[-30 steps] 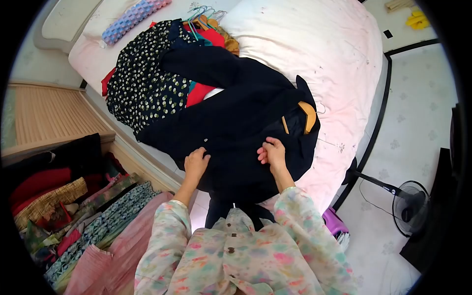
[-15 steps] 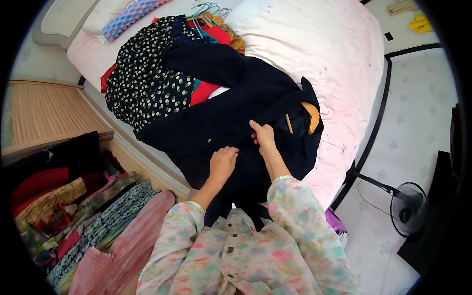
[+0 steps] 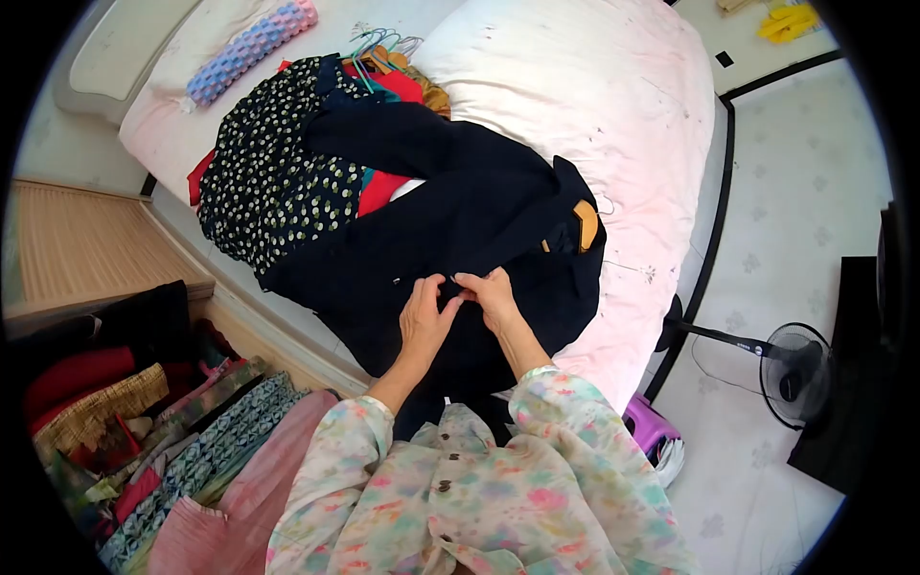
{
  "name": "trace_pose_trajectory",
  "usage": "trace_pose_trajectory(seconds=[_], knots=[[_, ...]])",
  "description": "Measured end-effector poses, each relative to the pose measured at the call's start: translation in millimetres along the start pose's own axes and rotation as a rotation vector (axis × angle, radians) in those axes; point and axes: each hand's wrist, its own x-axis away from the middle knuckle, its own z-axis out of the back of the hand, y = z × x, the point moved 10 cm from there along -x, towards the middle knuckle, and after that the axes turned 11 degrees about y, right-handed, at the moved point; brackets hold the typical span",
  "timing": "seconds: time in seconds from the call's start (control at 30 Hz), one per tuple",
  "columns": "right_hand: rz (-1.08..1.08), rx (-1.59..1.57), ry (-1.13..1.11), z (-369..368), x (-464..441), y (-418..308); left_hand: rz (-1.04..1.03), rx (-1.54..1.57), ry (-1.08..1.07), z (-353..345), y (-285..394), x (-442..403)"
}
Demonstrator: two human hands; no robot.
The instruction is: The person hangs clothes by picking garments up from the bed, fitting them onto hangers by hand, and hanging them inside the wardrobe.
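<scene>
A dark navy coat lies spread on the bed, with a wooden hanger in its collar. Both of my hands meet at the coat's front edge. My left hand is closed, thumb and fingers pinching the dark cloth. My right hand pinches the same edge from the right, its fingertips close to the left ones. Whether a button sits between the fingers I cannot make out. A small pale spot shows on the coat just left of my hands.
Under the coat's sleeve lies a dotted dark garment, near several hangers. A bumpy blue-pink roll rests at the bed's head. Folded clothes fill an open drawer at lower left. A fan stands at right.
My right hand has moved down and left from the coat's opening to join my left hand at the front edge. The whole view has shifted slightly.
</scene>
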Motion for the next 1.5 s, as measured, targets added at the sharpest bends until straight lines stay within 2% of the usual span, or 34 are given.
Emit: trace_pose_trajectory(seconds=[0.17, 0.23, 0.3, 0.37, 0.43, 0.5, 0.6, 0.7, 0.8, 0.9, 0.93, 1.03, 1.07, 1.1, 1.2, 1.3, 1.4, 1.5], knots=[[0.079, 0.032, 0.023, 0, -3, 1, -0.120, -0.039, 0.122, 7, 14, -5], [0.119, -0.004, 0.002, -3, 6, -19, -0.062, 0.077, 0.109, 10, 21, -15], [0.169, -0.037, -0.028, -4, 16, -38, -0.237, 0.066, 0.144, 14, 34, -25], [0.190, 0.100, -0.132, -9, 19, -37, -0.258, 0.086, 0.130, 23, 46, -36], [0.350, 0.598, -0.155, -7, 14, -21, -0.323, 0.078, 0.080, 27, 52, -44], [0.630, 0.787, -0.241, -20, 25, -16, -0.315, 0.014, -0.022, 23, 51, -50], [0.597, 1.069, -0.168, -23, 25, 6, -0.320, -0.059, -0.231, 4, 39, -49], [0.473, 1.209, -0.094, -12, 2, 28, -0.278, -0.090, -0.332, -9, 18, -47], [0.538, 1.197, -0.084, -7, -2, 26, -0.259, -0.149, -0.416, -20, 4, -35], [0.405, 1.196, -0.091, -4, -10, 25, -0.230, -0.162, -0.481, -28, -6, -31], [0.267, 1.140, -0.122, -2, -14, 28, -0.203, -0.141, -0.496, -33, -13, -31], [-0.087, 0.723, -0.034, 7, -16, 26, -0.086, -0.050, -0.530, -43, -20, -32], [-0.115, 0.647, -0.042, 7, -23, 33, -0.013, -0.051, -0.549, -43, -24, -28], [-0.117, 0.580, -0.038, 9, -22, 32, 0.063, -0.055, -0.564, -39, -21, -26], [-0.141, 0.431, -0.034, 15, -15, 29, 0.086, -0.058, -0.649, -31, 4, -23], [-0.185, 0.302, -0.056, 20, -13, 35, 0.141, 0.067, -0.719, -44, -15, -16], [-0.196, 0.217, -0.063, 20, 2, 17, 0.111, 0.242, -0.689, -51, -23, -19], [-0.203, 0.204, -0.091, 20, 12, 11, 0.277, 0.356, -0.599, -48, -30, -21]])
